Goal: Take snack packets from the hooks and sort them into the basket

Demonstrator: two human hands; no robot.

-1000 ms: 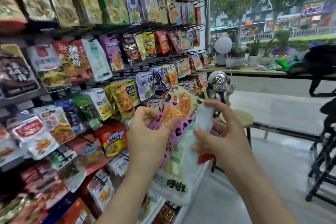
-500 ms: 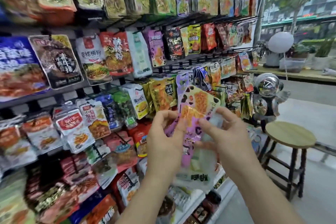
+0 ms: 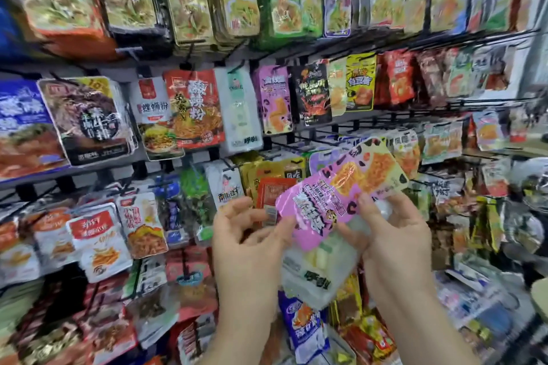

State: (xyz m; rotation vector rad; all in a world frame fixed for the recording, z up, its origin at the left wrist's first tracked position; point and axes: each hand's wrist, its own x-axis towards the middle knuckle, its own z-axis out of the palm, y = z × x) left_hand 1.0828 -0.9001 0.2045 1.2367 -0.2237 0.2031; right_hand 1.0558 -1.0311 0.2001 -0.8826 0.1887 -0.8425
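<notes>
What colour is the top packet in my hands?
The packet is pink and pale yellow with black blotches; head view.

"What's off at three o'clock?"
"A small figure (image 3: 530, 179) with a shiny, rounded helmet, blurred at the frame's edge."
"And lower down?"
"At four o'clock, the pale rim of a round stool seat (image 3: 541, 295), cut off by the edge."
</notes>
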